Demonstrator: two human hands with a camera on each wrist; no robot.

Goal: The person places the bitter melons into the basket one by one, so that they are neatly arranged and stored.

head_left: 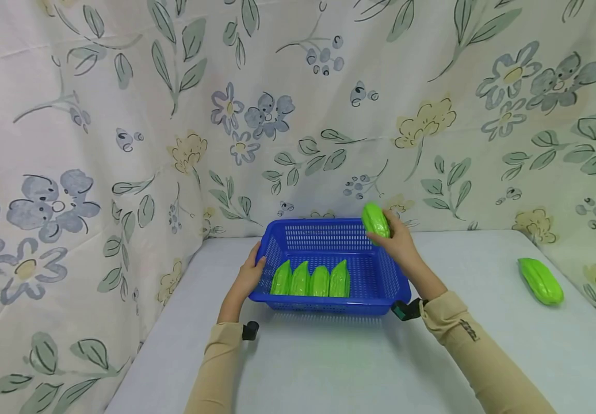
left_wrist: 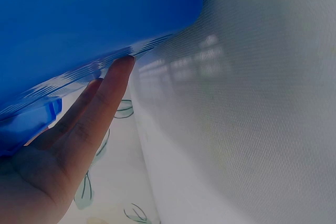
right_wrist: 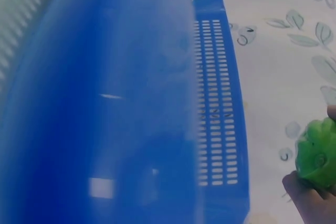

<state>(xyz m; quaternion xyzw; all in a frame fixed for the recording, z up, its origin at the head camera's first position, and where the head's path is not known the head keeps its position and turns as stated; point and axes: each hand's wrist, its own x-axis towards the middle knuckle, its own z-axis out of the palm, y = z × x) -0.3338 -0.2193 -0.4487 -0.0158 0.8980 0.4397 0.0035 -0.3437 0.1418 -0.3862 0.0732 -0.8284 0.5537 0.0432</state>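
Note:
A blue plastic basket with slotted walls stands on the table. Its left rim is held by my left hand; in the left wrist view the fingers extend along the outer wall, touching it. Several bright green, ridged, fruit-like pieces stand in a row at the basket's front left. Above the back right corner, my right hand grips another green ridged piece. The right wrist view shows that piece's lobed end between the fingers, partly cut off by the frame.
One more green ridged piece lies on the white table far to the right. A floral curtain hangs behind and along the sides of the table. Dark wrist devices sit by both sleeves.

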